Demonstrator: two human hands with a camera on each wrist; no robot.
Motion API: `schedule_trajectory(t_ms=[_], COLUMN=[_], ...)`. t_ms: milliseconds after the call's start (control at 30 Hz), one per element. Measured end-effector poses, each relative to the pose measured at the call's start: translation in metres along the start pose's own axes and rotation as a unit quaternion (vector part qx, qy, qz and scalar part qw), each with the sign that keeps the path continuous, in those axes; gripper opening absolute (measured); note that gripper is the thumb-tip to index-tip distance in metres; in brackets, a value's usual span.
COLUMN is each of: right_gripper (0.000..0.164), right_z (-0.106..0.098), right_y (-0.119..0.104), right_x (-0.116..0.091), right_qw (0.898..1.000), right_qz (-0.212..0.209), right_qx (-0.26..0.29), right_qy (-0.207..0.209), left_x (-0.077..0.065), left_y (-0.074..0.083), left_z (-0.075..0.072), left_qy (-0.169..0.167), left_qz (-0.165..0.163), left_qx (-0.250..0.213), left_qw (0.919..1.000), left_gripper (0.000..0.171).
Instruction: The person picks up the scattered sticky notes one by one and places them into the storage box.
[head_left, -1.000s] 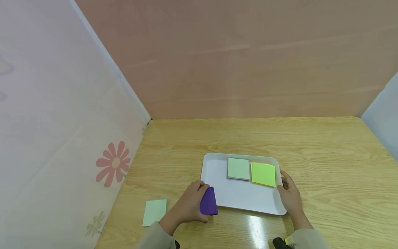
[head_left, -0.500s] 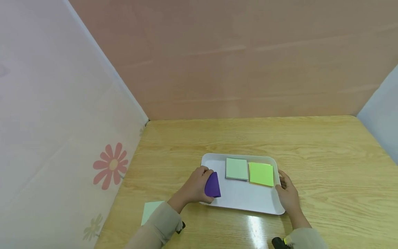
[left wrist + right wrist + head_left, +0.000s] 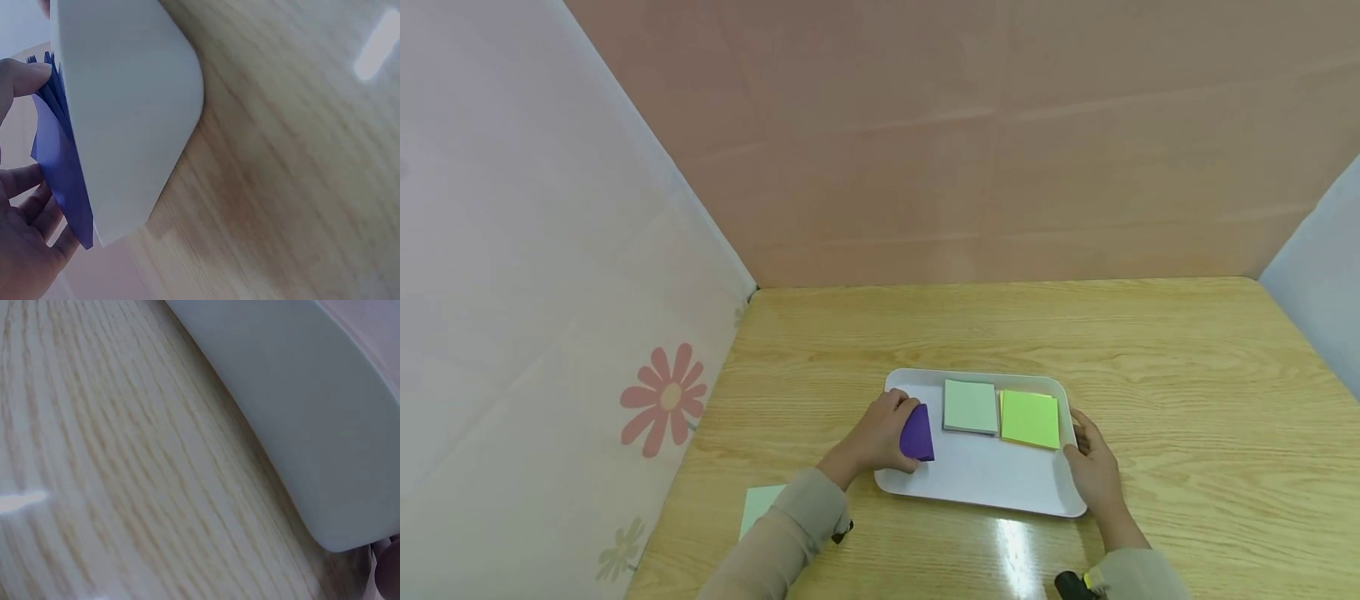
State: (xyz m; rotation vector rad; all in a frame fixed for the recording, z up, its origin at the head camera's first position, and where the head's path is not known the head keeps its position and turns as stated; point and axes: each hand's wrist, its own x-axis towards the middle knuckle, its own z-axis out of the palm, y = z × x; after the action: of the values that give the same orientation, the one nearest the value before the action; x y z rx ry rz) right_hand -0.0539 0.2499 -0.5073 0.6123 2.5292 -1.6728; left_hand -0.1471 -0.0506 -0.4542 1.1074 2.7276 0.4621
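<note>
In the head view my left hand (image 3: 883, 433) grips a bent stack of purple sticky notes (image 3: 917, 434) over the left end of a white tray (image 3: 977, 487). The left wrist view shows the purple stack (image 3: 59, 159) curved between thumb and fingers, its loose sheet edges fanned near the thumb, beside the tray's outer wall (image 3: 125, 119). My right hand (image 3: 1096, 471) holds the tray's right end, thumb at the rim and fingers outside. Inside the tray lie a pale green stack of notes (image 3: 970, 407) and a yellow-green stack (image 3: 1030, 418), side by side at the back.
A pale green note (image 3: 760, 504) lies on the wooden table (image 3: 820, 342) at the left, partly covered by my left sleeve (image 3: 797, 533). A brown backdrop (image 3: 962, 167) stands behind the table, and a flower-patterned sheet (image 3: 550, 250) stands along the left.
My left hand has moved up and slightly right with the purple notes, from the tray's front left corner to over its left end. The right hand stays at the tray's right end.
</note>
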Motion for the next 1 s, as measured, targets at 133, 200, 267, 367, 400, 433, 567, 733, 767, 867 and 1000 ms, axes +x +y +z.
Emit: schedule_trajectory(t_ms=[133,200,267,367,400,433,567,733,767,867,1000], right_gripper=[0.057,0.057,0.057,0.057,0.057,0.057,0.056,0.057,0.057,0.057,0.057], right_z=[0.0,0.0,0.001,0.001,0.001,0.001,0.001,0.001,0.001,0.001,0.001], right_y=[0.001,0.002,0.002,0.002,0.002,0.002,0.002,0.001,0.001,0.001,0.002], right_x=[0.001,0.001,0.001,0.001,0.001,0.001,0.001,0.001,0.002,0.001,0.001], right_qw=[1.0,1.0,1.0,1.0,1.0,1.0,1.0,1.0,1.0,1.0,1.0], right_qz=[-0.004,-0.005,-0.002,0.001,0.001,0.0,-0.007,-0.003,-0.001,0.002,0.004], right_qx=[-0.006,-0.005,-0.006,-0.005,-0.005,-0.004,-0.002,-0.006,-0.007,-0.003,-0.006], right_qy=[0.002,0.004,0.004,0.005,0.006,0.007,0.011,0.011,0.011,0.009,0.006], left_x=[0.007,0.01,0.014,0.019,0.021,0.022,0.029,0.035,0.036,0.04,0.047], left_y=[-0.002,-0.003,-0.003,-0.004,-0.004,-0.004,-0.008,-0.011,-0.011,-0.012,-0.014], left_z=[0.0,0.0,0.0,0.0,0.001,0.002,0.006,0.01,0.01,0.013,0.016], left_qy=[-0.01,-0.014,-0.019,-0.026,-0.028,-0.031,-0.037,-0.047,-0.049,-0.058,-0.074], left_qz=[0.001,0.001,0.003,0.003,0.003,0.003,0.002,0.001,0.0,-0.003,-0.006], left_qx=[0.011,0.016,0.023,0.035,0.041,0.047,0.07,0.081,0.083,0.095,0.114], left_qw=[0.9999,0.9998,0.9995,0.999,0.9988,0.9984,0.9969,0.9956,0.9953,0.9938,0.9907], left_gripper=[0.081,0.081,0.081,0.081,0.081,0.081,0.081,0.081,0.082,0.083,0.085])
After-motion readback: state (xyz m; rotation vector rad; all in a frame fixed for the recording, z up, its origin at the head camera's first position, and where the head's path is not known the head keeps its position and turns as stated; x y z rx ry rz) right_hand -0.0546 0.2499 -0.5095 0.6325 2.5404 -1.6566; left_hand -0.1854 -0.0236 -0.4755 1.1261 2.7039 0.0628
